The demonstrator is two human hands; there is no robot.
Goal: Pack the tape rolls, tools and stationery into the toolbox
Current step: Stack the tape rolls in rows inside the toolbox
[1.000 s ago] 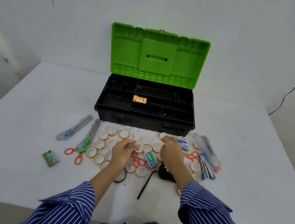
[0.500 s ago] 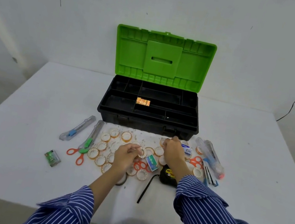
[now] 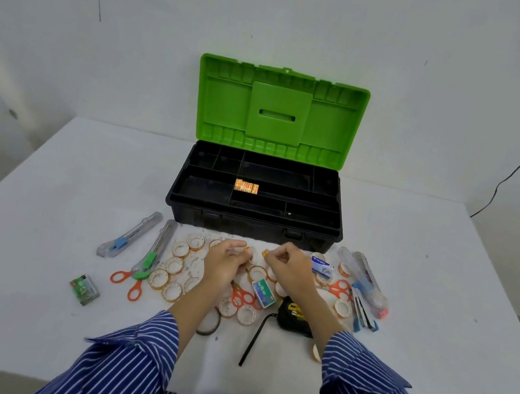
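both hands work just near of the open toolbox (image 3: 253, 219); left hand (image 3: 227, 260) and right hand (image 3: 288, 263) each seem to pinch a small tape roll (image 3: 248, 250); rolls are light, stiff rings, best nipped across the rim; more lie scattered around.

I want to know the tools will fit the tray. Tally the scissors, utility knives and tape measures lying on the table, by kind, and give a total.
Orange-handled scissors: 3
Utility knives: 4
Tape measure: 1
Total: 8
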